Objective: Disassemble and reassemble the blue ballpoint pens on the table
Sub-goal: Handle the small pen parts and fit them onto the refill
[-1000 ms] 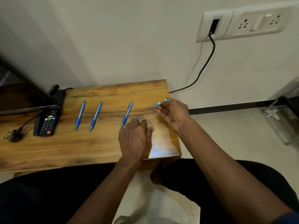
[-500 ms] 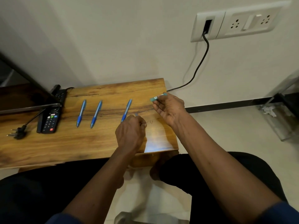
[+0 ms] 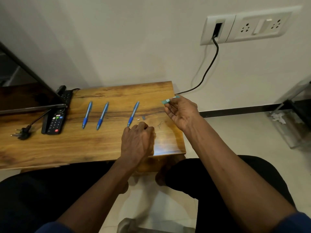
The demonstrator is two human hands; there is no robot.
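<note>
Three whole blue pens lie side by side on the wooden table (image 3: 50, 148): a left pen (image 3: 87, 115), a middle pen (image 3: 102, 116) and a right pen (image 3: 133, 113). My right hand (image 3: 182, 113) is raised over the table's right end and pinches a short translucent blue pen barrel piece (image 3: 168, 100) between thumb and fingers. My left hand (image 3: 138, 140) rests on the table in front of the right pen, with fingers curled under and nothing visible in it. Just beyond its knuckles lie a tiny white part (image 3: 138, 119) and a small bluish part (image 3: 143, 117).
A black remote (image 3: 56, 118) and a loose plug (image 3: 23, 132) lie at the table's left, under a dark metal frame (image 3: 33, 108). A black cable (image 3: 208, 71) runs from the wall socket (image 3: 218, 30) to the table's back right corner. Pen scribbles (image 3: 159, 125) mark the wood.
My left hand has drawn back toward me and to the left, curling up. Two small parts now lie on the wood beyond it. My right hand keeps its hold on the barrel piece.
</note>
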